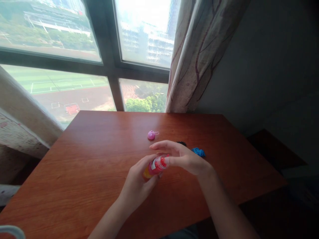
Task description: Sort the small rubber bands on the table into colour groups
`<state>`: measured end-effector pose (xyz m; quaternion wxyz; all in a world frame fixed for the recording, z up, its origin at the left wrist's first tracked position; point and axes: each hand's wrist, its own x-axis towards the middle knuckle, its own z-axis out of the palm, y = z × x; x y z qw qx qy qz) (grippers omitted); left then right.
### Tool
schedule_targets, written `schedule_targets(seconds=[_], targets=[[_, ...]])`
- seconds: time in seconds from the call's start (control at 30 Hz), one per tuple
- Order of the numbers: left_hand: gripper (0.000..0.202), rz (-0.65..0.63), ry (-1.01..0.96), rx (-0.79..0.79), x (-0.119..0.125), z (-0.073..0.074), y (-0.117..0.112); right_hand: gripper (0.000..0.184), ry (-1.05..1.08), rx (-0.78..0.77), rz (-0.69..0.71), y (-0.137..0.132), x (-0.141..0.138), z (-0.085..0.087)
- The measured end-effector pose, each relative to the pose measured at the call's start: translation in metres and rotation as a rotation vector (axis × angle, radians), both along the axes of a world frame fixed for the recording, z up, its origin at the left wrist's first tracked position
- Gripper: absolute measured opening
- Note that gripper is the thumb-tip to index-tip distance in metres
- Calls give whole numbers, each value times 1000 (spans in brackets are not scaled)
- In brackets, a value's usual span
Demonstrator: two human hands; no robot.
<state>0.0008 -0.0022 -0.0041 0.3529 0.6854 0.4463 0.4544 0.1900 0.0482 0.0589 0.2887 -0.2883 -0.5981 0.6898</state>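
My left hand (139, 181) is wrapped round a small clear jar (154, 166) with yellow, pink and red contents in layers. The jar is tilted, its mouth facing to the right and toward me, with red pieces at the opening. My right hand (184, 157) is at the mouth, its thumb close to the red pieces and its fingers stretched out above the jar; whether the thumb touches them I cannot tell. A pink rounded cap (151, 135) with a thin loop lies beyond the hands. Past my right hand are a blue tangled heap (198, 152) and a small black heap (181, 143), partly hidden.
The brown wooden table (87, 172) reaches to a window (144, 96) at the back. A patterned curtain (191, 66) hangs behind its right side, another at the left. A pale curved object (12, 229) shows at the lower left corner.
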Motion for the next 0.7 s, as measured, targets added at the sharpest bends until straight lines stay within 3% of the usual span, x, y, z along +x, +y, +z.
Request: schedule_targets(seconds=[0.2,0.3,0.37,0.57,0.7], targets=[[34,7,-33,-87,-1,1,1,34,-84,239,-175,-11,4,4],[35,-14,-67,-123,-1,4,1,23,-246,447,-332,-18,5,6],[35,-17,-84,-132,-1,5,1,21,-377,538,-361,-22,7,8],[33,36,-16,-54,-1,1,1,33,-624,656,-230,-33,5,21],[34,30,48,7,-1,-2,1,31,-768,663,-86,-38,1,27]])
